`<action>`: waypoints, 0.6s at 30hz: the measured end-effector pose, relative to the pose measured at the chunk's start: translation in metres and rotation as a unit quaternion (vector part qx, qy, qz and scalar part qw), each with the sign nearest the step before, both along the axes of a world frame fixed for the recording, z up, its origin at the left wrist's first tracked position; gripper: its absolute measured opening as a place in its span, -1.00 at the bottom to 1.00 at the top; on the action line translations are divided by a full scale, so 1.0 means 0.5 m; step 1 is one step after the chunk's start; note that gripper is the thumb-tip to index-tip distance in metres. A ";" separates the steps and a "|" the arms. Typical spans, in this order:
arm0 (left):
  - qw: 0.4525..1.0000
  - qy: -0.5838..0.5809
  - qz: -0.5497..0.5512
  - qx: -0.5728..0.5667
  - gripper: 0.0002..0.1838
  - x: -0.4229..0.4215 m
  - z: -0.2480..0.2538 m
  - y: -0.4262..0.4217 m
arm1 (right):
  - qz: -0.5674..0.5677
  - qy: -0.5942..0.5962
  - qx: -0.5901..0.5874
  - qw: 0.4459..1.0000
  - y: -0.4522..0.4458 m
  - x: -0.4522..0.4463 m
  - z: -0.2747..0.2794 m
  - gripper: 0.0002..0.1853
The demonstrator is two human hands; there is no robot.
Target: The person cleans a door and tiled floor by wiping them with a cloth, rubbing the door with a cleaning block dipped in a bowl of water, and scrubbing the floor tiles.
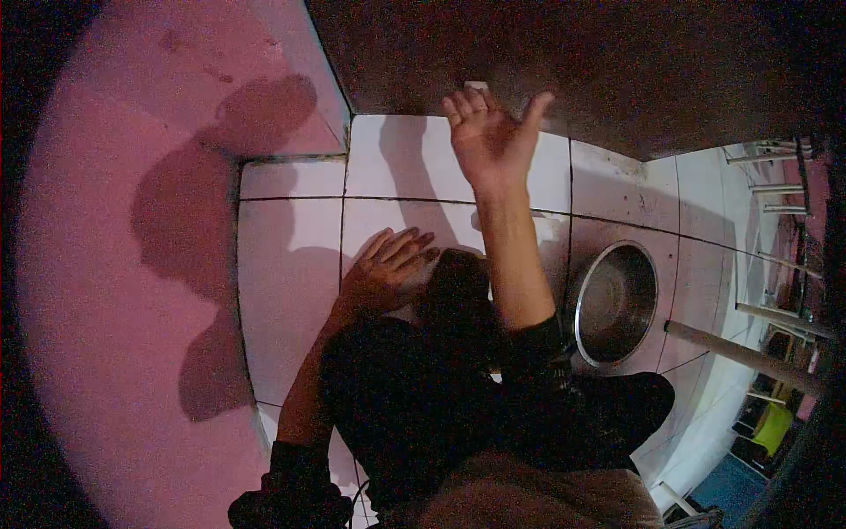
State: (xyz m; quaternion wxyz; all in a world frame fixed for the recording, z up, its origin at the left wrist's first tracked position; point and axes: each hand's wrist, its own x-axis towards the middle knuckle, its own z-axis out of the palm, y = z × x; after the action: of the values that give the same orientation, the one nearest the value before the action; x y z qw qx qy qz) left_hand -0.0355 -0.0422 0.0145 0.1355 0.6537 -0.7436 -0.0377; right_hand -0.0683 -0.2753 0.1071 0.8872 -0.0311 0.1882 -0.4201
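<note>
My right hand (495,145) is stretched forward in front of a dark brown panel (599,79). Its palm faces me, the thumb points out to the side and the fingers are apart. Just beyond its fingertips shows a small whitish patch (477,85); whether the hand touches it I cannot tell. My left hand (388,269) lies by my dark-clothed knee, fingers stretched out over the white floor tiles (291,225), holding nothing visible. To the right of my right forearm stands a round metal bowl (654,295), its inside in shadow.
A pink wall (97,291) with shadows on it rises at the left. Pale bars (740,354) like furniture legs reach in from the right. Beyond them lie a yellow-green item (773,429) and a blue surface (727,489).
</note>
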 end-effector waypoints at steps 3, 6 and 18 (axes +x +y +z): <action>0.998 0.060 0.006 0.006 -0.39 0.004 -0.005 0.002 | 0.031 0.091 -0.001 0.995 -0.012 0.014 -0.095 0.02; 0.998 0.063 0.002 0.027 -0.39 0.004 0.023 0.002 | 0.028 0.085 -0.015 0.996 -0.022 0.019 -0.098 0.03; 0.998 0.056 0.009 0.004 -0.40 0.002 -0.007 0.004 | 0.043 0.030 -0.017 0.998 0.005 0.037 -0.076 -0.03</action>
State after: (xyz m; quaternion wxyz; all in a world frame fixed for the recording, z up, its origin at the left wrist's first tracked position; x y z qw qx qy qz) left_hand -0.0345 -0.0402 0.0111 0.1751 0.6575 -0.7289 -0.0759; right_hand -0.0500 -0.2726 0.0690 0.8976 -0.0666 0.2066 -0.3838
